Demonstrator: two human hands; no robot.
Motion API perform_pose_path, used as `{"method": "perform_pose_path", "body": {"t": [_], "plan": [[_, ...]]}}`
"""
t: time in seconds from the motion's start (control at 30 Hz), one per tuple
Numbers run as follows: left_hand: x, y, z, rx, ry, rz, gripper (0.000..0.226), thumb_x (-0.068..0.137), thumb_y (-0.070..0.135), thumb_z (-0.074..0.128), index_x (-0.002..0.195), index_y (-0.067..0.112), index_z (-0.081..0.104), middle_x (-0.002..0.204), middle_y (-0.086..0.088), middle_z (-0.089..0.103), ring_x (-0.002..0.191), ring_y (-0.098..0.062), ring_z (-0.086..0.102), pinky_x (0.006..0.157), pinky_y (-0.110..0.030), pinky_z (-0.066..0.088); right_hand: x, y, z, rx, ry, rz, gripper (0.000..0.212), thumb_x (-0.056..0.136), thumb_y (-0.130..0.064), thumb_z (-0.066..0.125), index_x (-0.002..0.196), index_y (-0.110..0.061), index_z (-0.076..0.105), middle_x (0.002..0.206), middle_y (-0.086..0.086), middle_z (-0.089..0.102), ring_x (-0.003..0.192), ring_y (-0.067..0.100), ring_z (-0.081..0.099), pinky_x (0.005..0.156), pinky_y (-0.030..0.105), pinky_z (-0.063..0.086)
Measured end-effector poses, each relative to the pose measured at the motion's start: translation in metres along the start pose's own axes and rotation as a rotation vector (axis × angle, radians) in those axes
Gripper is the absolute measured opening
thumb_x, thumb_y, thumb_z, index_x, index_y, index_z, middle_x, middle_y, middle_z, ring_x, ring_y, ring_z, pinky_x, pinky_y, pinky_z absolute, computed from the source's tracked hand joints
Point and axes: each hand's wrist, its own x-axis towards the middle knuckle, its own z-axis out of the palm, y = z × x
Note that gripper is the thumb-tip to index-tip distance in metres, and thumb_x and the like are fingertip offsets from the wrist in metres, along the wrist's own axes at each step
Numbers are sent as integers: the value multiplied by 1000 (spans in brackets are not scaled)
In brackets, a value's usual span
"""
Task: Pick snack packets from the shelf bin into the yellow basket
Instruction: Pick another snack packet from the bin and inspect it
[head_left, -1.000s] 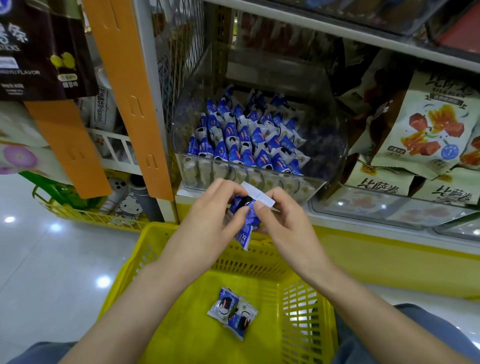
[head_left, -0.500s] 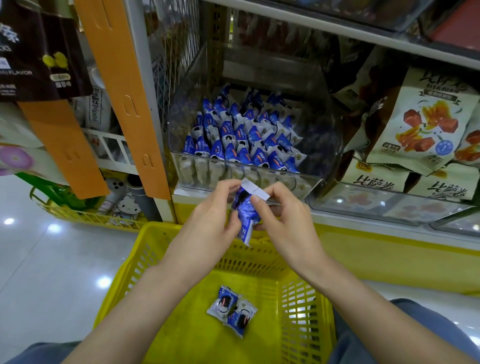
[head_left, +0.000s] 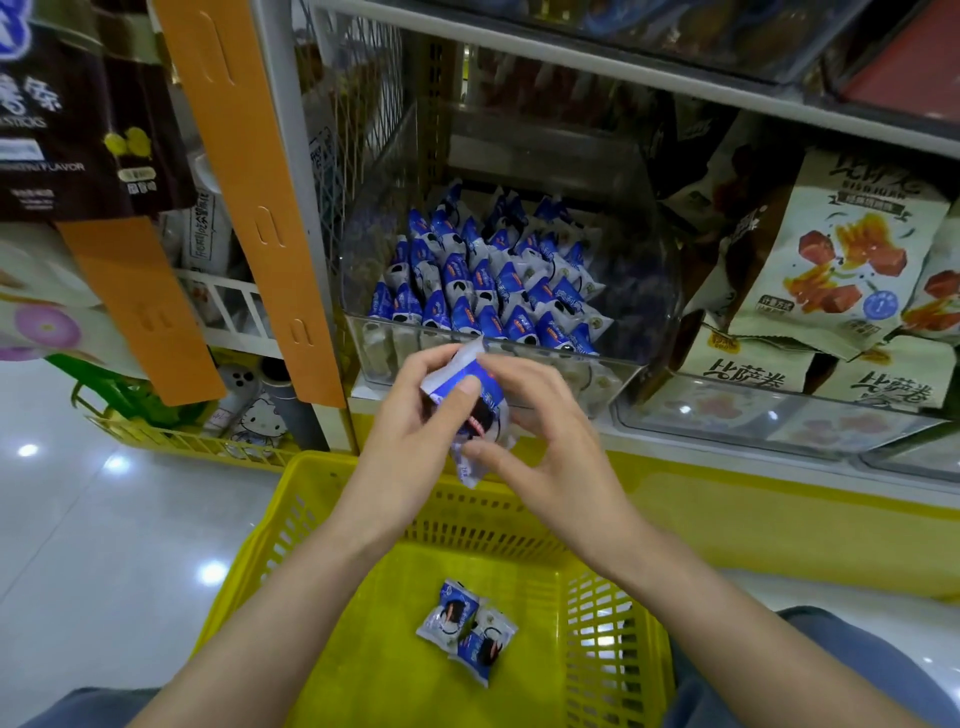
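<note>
A clear plastic shelf bin (head_left: 631, 382) holds several blue-and-white snack packets (head_left: 483, 283) standing in rows. In front of its lower edge both hands hold one blue-and-white packet (head_left: 480, 410) above the far rim of the yellow basket (head_left: 249, 566). My left hand (head_left: 410, 415) grips the packet's left side, its thumb pressed on the front. My right hand (head_left: 540, 431) pinches the packet from the right. Two more packets (head_left: 465, 631) lie side by side on the basket floor.
Cream bags with red-orange pictures (head_left: 831, 260) fill the bin to the right. An orange strip (head_left: 249, 197) hangs along the shelf post at left, with dark snack bags (head_left: 67, 130) beyond. A yellow wire rack (head_left: 197, 441) stands low on the left over shiny floor.
The packet has turned between my hands: its printed front faces up now instead of hanging folded. Both hands have shifted slightly toward the bin's front edge.
</note>
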Motion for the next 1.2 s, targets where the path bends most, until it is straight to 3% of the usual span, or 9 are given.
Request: {"method": "perform_pose_path", "body": {"t": [0.1, 0.2, 0.3, 0.4, 0.57, 0.7, 0.8, 1.07, 1.2], "plan": [[3, 2, 1, -54, 95, 5, 23, 92, 28, 44, 111, 21, 56, 101, -5, 69, 90, -13, 67, 72, -25, 54, 3, -1, -3, 104, 82, 100, 60, 76, -17, 74, 123, -35, 41, 124, -8, 52, 111, -3, 52, 90, 16, 46], [5, 8, -1, -61, 100, 4, 26, 90, 35, 43, 106, 21, 59, 94, -4, 72, 88, -18, 69, 77, -33, 55, 7, -4, -7, 263, 35, 203, 33, 80, -11, 68, 105, -29, 57, 101, -10, 67, 88, 2, 63, 74, 19, 52], [10, 22, 0, -35, 78, 31, 31, 85, 40, 43, 99, 19, 61, 85, -2, 73, 78, -14, 69, 71, -30, 55, 11, -10, -12, 391, -16, 236, 20, 80, -10, 65, 96, -22, 63, 87, -9, 71, 76, 2, 64, 59, 16, 51], [23, 35, -9, 224, 112, 223, 27, 93, 35, 39, 98, 16, 59, 82, -1, 66, 73, -8, 60, 63, -23, 47, 27, -16, -24, 377, 52, 202, 16, 81, -13, 63, 97, -18, 64, 85, -8, 71, 71, 0, 64, 55, 14, 49], [44, 35, -29, 879, 47, 381, 31, 97, 32, 37, 120, 18, 53, 112, 5, 57, 106, -10, 51, 83, -20, 34, 94, -11, -50, 169, 330, 173, 7, 87, -19, 62, 94, -21, 62, 88, -3, 69, 71, -1, 65, 58, 14, 50], [49, 24, -36, 1253, -31, 412, 30, 97, 33, 37, 103, 17, 62, 99, 2, 64, 95, -17, 55, 83, -25, 28, 170, 12, -56, -149, 444, 174, 16, 90, -24, 59, 98, -11, 64, 92, 9, 66, 84, 19, 64, 74, 27, 52], [50, 22, -38, 1294, -37, 408, 32, 96, 35, 37, 98, 19, 64, 93, 4, 66, 90, -16, 56, 82, -27, 29, 218, 32, -50, -314, 409, 221, 20, 94, -27, 51, 94, -11, 62, 95, 10, 63, 79, 18, 60, 61, 19, 44], [55, 18, -43, 1279, -43, 475, 41, 94, 35, 28, 90, 17, 65, 85, 3, 65, 81, -19, 58, 78, -29, 30, 260, 67, -32, -470, 291, 434, 31, 94, -25, 51, 122, -15, 54, 121, 9, 59, 107, 25, 56, 81, 30, 42], [56, 16, -45, 1285, -27, 512, 38, 93, 33, 30, 86, 17, 64, 80, 2, 64, 77, -19, 57, 76, -29, 31, 264, 66, -37, -624, 219, 438, 32, 93, -26, 52, 122, -13, 55, 120, 11, 58, 106, 25, 56, 76, 28, 39]]}}
